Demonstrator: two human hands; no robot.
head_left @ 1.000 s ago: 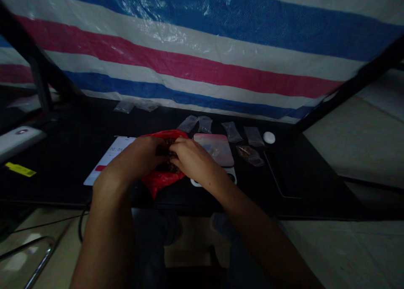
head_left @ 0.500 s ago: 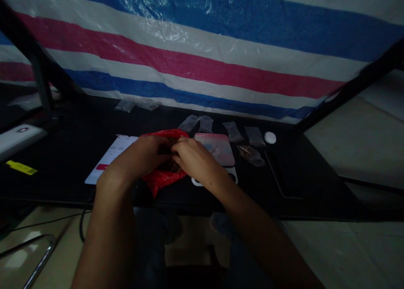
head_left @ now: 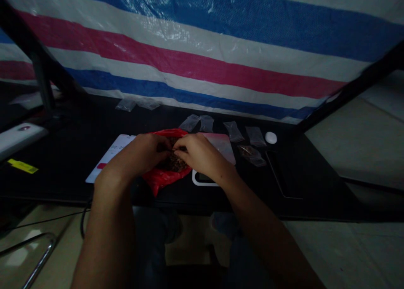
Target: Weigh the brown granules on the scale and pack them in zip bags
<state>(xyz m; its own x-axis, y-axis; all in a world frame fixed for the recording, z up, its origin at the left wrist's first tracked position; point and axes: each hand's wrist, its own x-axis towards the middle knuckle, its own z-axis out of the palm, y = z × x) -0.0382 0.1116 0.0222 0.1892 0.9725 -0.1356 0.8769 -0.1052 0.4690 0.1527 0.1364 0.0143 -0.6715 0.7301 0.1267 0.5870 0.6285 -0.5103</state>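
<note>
An opened red plastic bag (head_left: 161, 180) lies on the black table, filled with small brown pieces (head_left: 176, 164) that look like dried grains or pellets. Over its mouth, my left hand (head_left: 148, 151) has its fingers closed in a pinch. My right hand (head_left: 198, 151) comes in from the other side, thumb and fingers also pinched, its tips almost meeting the left ones. Whatever sits between the fingertips is too small and dark to make out. Under and beside my right hand is a white kitchen scale (head_left: 195, 179) with a pinkish flat top (head_left: 224, 145), partly covered.
A lit phone (head_left: 104, 164) showing a timer lies left of the bag. Small clear zip bags (head_left: 233, 131) lie behind; one bag with brown contents (head_left: 251, 154) is at right, near a white round cap (head_left: 270, 137) and a dark flat device (head_left: 279, 175). A yellow tag (head_left: 22, 166) lies far left.
My right hand has risen slightly and shifted right, and both hands are lifted a little out of the brown pieces, so more of them show. The scale's display edge is now visible.
</note>
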